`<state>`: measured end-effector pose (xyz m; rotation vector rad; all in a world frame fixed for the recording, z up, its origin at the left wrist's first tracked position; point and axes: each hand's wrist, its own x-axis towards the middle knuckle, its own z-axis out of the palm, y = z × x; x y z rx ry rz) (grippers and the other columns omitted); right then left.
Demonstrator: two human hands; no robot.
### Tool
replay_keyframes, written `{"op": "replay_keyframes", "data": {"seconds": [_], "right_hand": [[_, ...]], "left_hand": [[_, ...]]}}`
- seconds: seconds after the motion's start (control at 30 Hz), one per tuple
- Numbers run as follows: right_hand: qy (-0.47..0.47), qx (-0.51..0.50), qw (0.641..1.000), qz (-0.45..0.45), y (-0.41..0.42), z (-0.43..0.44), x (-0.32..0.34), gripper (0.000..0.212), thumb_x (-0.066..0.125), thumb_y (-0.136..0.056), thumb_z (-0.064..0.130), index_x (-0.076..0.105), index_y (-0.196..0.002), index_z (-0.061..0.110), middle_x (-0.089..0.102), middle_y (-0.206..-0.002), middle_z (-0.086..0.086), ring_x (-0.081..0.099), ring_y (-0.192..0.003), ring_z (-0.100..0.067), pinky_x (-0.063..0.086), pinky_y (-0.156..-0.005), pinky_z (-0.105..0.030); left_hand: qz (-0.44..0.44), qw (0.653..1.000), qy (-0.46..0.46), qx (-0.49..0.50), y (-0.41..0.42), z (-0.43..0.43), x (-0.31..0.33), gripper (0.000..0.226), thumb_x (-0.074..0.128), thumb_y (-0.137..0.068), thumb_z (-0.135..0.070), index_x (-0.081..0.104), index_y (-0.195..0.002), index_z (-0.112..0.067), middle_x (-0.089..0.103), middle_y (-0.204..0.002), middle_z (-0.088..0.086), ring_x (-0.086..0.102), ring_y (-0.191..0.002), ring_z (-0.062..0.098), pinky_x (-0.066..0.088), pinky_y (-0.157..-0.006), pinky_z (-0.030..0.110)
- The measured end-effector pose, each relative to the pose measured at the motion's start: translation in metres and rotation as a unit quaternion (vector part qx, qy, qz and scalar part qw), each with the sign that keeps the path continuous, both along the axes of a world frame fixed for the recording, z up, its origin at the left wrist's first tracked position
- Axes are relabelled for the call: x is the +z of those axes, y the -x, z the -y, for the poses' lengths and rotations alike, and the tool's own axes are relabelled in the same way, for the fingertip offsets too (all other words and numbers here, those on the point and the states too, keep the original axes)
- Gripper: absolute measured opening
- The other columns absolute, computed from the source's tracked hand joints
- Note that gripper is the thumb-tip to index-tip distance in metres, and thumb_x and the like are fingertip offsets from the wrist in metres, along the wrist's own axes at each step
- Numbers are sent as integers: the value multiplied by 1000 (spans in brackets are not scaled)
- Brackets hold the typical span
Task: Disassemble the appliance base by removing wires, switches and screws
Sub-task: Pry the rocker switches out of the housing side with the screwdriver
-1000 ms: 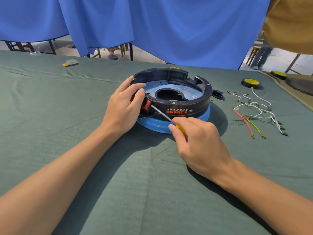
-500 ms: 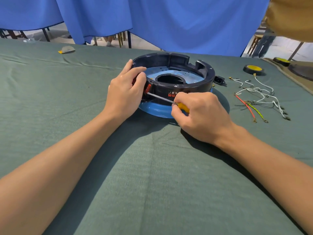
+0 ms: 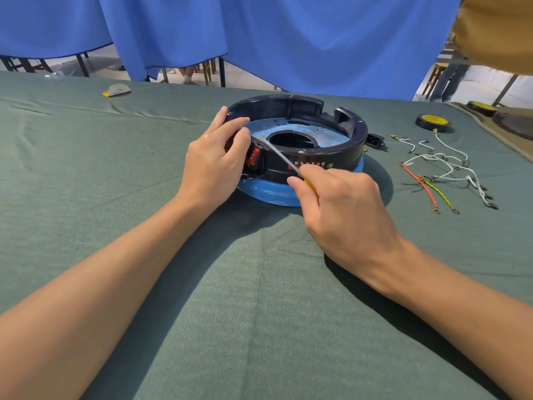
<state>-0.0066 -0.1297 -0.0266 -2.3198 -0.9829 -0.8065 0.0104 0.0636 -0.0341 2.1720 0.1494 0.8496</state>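
A round black base [image 3: 300, 140] on a blue ring is seen just above the centre of the frame, on the green-covered table [image 3: 259, 313]. Its left rim is clasped by the left hand [image 3: 215, 166], whose grip is closed around the housing beside the red switch [image 3: 253, 155]. A screwdriver [image 3: 284, 160] is held tightly in the right hand [image 3: 343, 209], just below and right of the base; its tip is set at the rim right beside the switch. Loose wires [image 3: 441, 174] are spread at the right of the frame, well apart from both hands.
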Motion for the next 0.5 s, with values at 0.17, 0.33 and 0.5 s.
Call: {"op": "replay_keyframes", "data": {"seconds": [0.17,0.33,0.5], "right_hand": [[72,-47,996,18,11,-4,4,23,57,-97,21,59,-79,7,39,-61,-2,51,-48,-37,27,-50,-30],[121,-69,990,11,13,-3,5,23,50,-101,26,57,-86,10,36,-66,-1,54,-52,-36,29,-49,-32],[96,-26,995,-20,11,-7,10,27,50,-99,23,43,-74,17,49,-61,-5,53,-59,-36,32,-57,-33]], "left_hand": [[0,1000,-2,6,-1,1,0,34,44,-99,-35,63,-126,-30,38,-153,1,38,-129,-1,26,-99,15],[-2,1000,-6,8,0,2,0,35,43,-98,-36,63,-127,-32,37,-154,0,42,-124,1,24,-95,14],[-4,1000,-6,7,0,1,0,37,42,-96,-38,63,-126,-32,37,-153,1,41,-127,2,26,-96,15]]}}
